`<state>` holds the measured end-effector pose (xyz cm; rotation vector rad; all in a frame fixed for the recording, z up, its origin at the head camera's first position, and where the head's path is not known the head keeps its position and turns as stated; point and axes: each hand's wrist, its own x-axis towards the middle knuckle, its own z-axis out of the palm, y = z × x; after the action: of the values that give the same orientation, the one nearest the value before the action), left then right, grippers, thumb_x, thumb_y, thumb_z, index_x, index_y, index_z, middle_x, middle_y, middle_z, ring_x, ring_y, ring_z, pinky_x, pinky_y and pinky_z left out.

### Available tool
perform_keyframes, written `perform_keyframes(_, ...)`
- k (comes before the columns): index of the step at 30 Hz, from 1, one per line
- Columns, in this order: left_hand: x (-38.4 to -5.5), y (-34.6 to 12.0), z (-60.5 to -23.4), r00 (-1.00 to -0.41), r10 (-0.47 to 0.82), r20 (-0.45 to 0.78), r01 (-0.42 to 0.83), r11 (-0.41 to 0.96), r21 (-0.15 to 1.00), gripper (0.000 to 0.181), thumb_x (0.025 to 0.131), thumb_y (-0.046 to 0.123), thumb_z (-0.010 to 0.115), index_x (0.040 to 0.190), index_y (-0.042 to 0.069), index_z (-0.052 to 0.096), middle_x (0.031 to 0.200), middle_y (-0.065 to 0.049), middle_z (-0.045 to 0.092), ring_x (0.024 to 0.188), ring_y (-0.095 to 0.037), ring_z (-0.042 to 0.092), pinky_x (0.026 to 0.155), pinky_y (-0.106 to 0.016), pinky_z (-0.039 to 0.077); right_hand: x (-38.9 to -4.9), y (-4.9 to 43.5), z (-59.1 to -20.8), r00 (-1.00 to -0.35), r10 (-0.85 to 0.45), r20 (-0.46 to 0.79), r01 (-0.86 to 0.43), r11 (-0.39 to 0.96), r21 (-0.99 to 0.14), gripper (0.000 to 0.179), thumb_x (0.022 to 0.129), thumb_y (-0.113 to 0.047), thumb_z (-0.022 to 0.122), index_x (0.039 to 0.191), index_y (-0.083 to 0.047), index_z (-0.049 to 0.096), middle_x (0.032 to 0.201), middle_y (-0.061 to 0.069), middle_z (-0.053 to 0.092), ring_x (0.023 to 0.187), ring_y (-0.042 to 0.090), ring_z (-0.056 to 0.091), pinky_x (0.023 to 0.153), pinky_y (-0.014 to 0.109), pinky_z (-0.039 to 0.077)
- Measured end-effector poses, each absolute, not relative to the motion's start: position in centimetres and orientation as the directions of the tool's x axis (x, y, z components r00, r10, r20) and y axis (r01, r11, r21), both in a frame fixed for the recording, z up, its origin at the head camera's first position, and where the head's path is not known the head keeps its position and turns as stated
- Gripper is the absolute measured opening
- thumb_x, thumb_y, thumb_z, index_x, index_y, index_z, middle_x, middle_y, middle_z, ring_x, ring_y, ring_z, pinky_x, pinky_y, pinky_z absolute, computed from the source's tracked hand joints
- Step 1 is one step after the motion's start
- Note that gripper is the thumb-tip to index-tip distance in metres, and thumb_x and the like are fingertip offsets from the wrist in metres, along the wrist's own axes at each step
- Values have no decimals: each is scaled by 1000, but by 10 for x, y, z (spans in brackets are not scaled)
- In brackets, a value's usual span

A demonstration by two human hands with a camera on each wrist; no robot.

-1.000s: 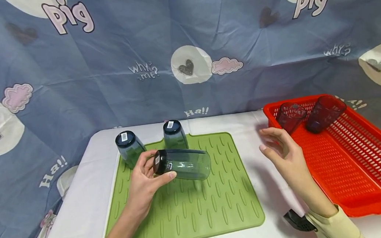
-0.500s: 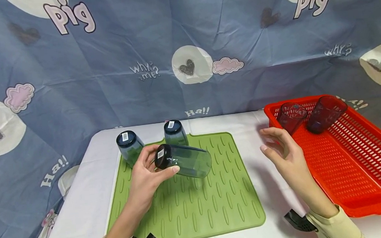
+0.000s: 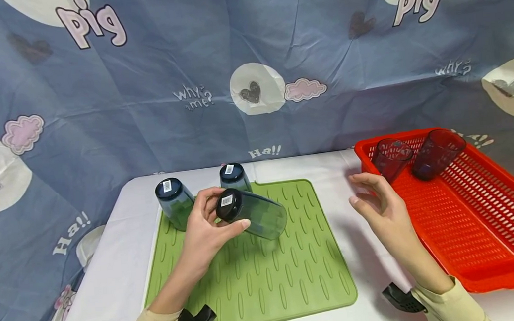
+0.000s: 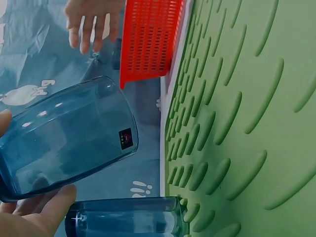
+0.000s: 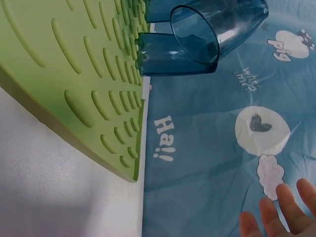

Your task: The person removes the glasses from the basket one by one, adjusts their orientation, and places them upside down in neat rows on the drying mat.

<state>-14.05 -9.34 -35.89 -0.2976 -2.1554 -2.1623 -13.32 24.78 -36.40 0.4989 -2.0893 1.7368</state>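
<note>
My left hand point(image 3: 208, 228) grips a blue-tinted glass point(image 3: 261, 214) near its dark base, thumb on the near side. The glass is tilted above the mat, base up to the left and mouth down to the right; the left wrist view shows a small dark label on the glass point(image 4: 74, 133). Two similar glasses stand upside down at the back of the green ridged mat point(image 3: 287, 277): one at the left point(image 3: 177, 206), one in the middle point(image 3: 236, 178), partly hidden. My right hand point(image 3: 383, 206) hovers beside the red basket, fingers loosely bent and holding nothing.
A red perforated basket point(image 3: 451, 246) stands at the right, with two glasses leaning inside it, one at its corner point(image 3: 391, 158) and another beside it point(image 3: 437, 154). White cloth point(image 3: 108, 270) covers the table. A printed blue curtain point(image 3: 192, 125) hangs behind.
The glass in my left hand has tilted from nearly level to base up, mouth lower. My left hand has risen slightly and shifted right. The right hand stays in place.
</note>
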Motion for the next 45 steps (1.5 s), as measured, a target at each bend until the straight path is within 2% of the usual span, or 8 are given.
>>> perform_keyframes(7, -147, -87, -361, -981, 73, 182, 182, -5, 983, 73, 73, -3, 83, 130, 9, 38, 127, -9, 59, 115, -21, 59, 90, -33, 54, -134, 249, -365, -869, -28, 494, -490, 193, -850, 39, 93, 6, 60, 131, 4, 51, 129, 13, 56, 119, 22, 51, 98, 26, 45)
perform_keyframes(19, -161, -73, -362, -977, 94, 189, 196, 76, 978, 73, 73, 7, 87, 129, 12, 41, 125, -6, 60, 114, -18, 59, 93, -36, 52, -134, 247, -367, -863, -43, 503, -502, 161, -849, 40, 93, 8, 60, 131, 6, 50, 129, 14, 54, 119, 23, 51, 98, 26, 45)
perform_keyframes(32, -178, -54, -370, -961, 130, 243, 258, 109, 960, 69, 72, 10, 88, 127, 15, 46, 121, -4, 63, 114, -19, 59, 96, -46, 48, -135, 246, -370, -892, -29, 451, -446, 219, -868, 44, 89, 4, 68, 130, -2, 53, 128, 13, 55, 117, 22, 55, 99, 27, 46)
perform_keyframes(40, -181, -44, -362, -963, 145, 226, 245, 131, 961, 71, 74, 7, 87, 131, 13, 46, 125, -7, 60, 119, -20, 56, 103, -44, 43, -136, 246, -372, -887, -34, 460, -455, 224, -862, 47, 87, 6, 70, 130, -2, 54, 128, 10, 56, 117, 22, 55, 99, 28, 45)
perform_keyframes(45, -190, -37, -369, -953, 146, 265, 283, 124, 951, 70, 73, 9, 88, 129, 19, 48, 123, -3, 60, 116, -17, 57, 101, -42, 45, -137, 246, -373, -886, -34, 462, -457, 226, -860, 46, 87, 5, 69, 130, -2, 54, 127, 10, 56, 118, 22, 54, 99, 28, 45)
